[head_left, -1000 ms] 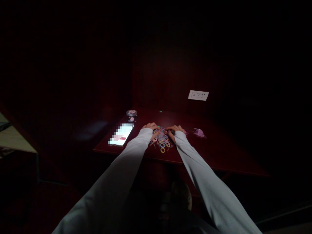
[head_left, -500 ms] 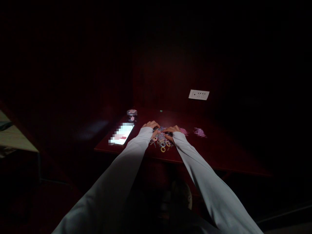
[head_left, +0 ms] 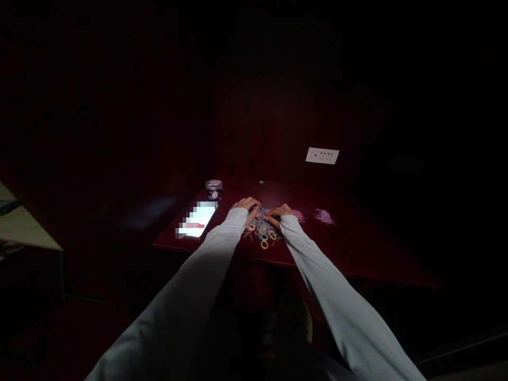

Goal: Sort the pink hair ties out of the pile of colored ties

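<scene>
Both hands are at the mixed pile of small coloured bands and rings (head_left: pixel 262 227) on the dark red table (head_left: pixel 357 248). The left hand (head_left: pixel 246 207) curves over the pile's left side, thumb apart from the bent fingers; the right hand (head_left: pixel 280 212) is at the other side, fingertips drawn close together. I can't tell whether either one grips a band. A yellow ring (head_left: pixel 264 245) lies nearer the person than both hands. Just beyond the right hand sits a pink heap (head_left: pixel 297 215), with a purple heap (head_left: pixel 324 216) farther right. Left of the left hand lies a lit phone (head_left: pixel 200 218), near a round clear jar (head_left: pixel 214 189).
</scene>
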### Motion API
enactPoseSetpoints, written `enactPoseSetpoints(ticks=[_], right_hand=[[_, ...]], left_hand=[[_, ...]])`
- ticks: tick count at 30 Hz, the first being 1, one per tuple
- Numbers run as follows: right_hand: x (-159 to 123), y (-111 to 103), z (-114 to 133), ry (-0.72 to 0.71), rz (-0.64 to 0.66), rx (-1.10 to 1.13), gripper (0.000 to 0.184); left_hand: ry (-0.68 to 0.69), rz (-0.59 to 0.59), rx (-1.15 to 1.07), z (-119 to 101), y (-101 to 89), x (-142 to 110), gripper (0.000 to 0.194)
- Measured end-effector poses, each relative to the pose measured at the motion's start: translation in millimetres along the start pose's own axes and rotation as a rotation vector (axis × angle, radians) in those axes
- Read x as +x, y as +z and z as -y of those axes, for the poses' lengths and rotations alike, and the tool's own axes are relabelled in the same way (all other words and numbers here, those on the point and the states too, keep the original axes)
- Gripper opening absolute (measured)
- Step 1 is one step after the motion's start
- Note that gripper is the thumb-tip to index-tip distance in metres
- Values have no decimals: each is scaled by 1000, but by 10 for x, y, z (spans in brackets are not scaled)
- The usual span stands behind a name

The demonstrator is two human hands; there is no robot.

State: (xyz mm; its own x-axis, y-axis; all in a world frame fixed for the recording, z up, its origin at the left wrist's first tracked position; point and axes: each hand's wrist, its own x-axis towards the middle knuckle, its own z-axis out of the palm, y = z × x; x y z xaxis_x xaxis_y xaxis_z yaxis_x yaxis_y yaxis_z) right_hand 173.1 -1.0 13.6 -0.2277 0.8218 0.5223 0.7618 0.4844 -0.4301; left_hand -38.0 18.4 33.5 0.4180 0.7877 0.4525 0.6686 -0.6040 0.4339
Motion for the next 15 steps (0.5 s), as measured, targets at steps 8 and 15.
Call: enactPoseSetpoints(ticks=[8, 15], right_hand=[[-34, -64, 60, -7, -60, -72, 30], [-42, -53, 61, 15, -45, -83, 20]], left_hand=[[69, 47, -18, -12, 30, 1, 24], [95, 74, -51, 32, 72, 46, 16]])
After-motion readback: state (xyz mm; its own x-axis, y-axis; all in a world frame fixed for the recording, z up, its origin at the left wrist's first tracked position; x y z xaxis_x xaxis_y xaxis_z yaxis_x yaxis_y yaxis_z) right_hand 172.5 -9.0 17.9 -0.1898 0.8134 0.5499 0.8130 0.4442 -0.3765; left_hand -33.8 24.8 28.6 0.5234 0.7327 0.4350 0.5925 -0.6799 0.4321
